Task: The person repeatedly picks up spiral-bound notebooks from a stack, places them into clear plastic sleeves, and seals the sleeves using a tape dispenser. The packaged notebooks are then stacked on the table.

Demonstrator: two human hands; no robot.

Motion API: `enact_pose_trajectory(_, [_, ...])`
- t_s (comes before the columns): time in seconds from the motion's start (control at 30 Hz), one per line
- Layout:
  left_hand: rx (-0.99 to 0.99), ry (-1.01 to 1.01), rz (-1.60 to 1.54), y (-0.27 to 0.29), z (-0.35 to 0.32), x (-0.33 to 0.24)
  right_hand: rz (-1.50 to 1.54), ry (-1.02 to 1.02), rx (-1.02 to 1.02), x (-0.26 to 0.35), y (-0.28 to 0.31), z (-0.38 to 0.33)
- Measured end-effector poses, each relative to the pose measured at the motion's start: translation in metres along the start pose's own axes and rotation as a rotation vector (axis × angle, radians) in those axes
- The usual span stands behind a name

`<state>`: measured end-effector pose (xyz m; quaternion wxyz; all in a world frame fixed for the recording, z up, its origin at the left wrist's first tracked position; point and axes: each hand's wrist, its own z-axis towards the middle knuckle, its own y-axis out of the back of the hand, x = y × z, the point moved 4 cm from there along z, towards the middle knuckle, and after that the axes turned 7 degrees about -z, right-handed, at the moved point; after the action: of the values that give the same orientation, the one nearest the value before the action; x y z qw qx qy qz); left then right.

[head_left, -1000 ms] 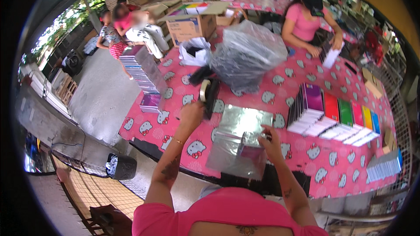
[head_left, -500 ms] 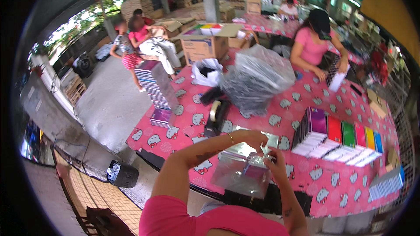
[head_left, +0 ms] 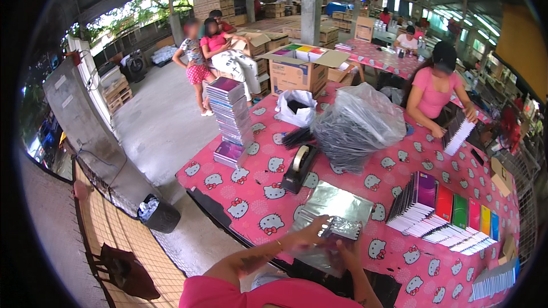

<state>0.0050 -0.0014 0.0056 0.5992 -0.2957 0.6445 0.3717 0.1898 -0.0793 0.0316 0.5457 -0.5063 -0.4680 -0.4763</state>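
Note:
Close to my body, both hands hold a small purple spiral notebook [head_left: 342,229] sleeved in shiny clear plastic. My left hand [head_left: 311,235] is closed at its left side, while my right hand [head_left: 347,255] grips its lower right part, fingers partly blurred. Under and beyond them lies a stack of clear plastic bags [head_left: 337,198] on the table. A black tape dispenser [head_left: 298,172] stands just past the bags to the left. Farther left rises a tall stack of wrapped notebooks [head_left: 233,115], with a shorter purple pile [head_left: 229,154] against its near side.
Rows of colourful spiral notebooks [head_left: 439,211] stand on the right of the pink table [head_left: 257,194]. Beyond the dispenser sits a large plastic bag of black strips [head_left: 359,125], with an open carton [head_left: 297,74] behind. A co-worker [head_left: 439,85] handles a notebook across the table.
My left arm has dropped from its raised reach, and both hands now grasp the notebook lower, nearer my body. Its plastic sits closer around it. The view has tilted up.

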Motion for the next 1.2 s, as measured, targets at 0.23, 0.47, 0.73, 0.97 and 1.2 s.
enact_pose_trajectory(0.23, [-0.336,-0.168,0.363,0.079,-0.069,-0.082,-0.564,0.329,0.028,0.006,-0.013,0.014])
enact_pose_trajectory(0.47, [-1.414,-0.032,-0.419,0.297,-0.098,-0.018,-0.402,0.031,-0.299,-0.030,0.012,-0.012])
enact_pose_trajectory(0.73, [-1.577,0.222,-0.374,0.403,-0.052,0.071,-0.345,0.036,-0.393,-0.075,0.010,-0.034])
enact_pose_trajectory(0.97, [-1.690,0.025,-0.278,0.402,-0.029,0.051,-0.235,-0.061,-0.509,-0.079,-0.001,-0.057])
enact_pose_trajectory(1.2, [-1.896,0.181,0.029,0.411,-0.047,0.048,-0.165,-0.124,-0.556,-0.068,-0.002,-0.061])
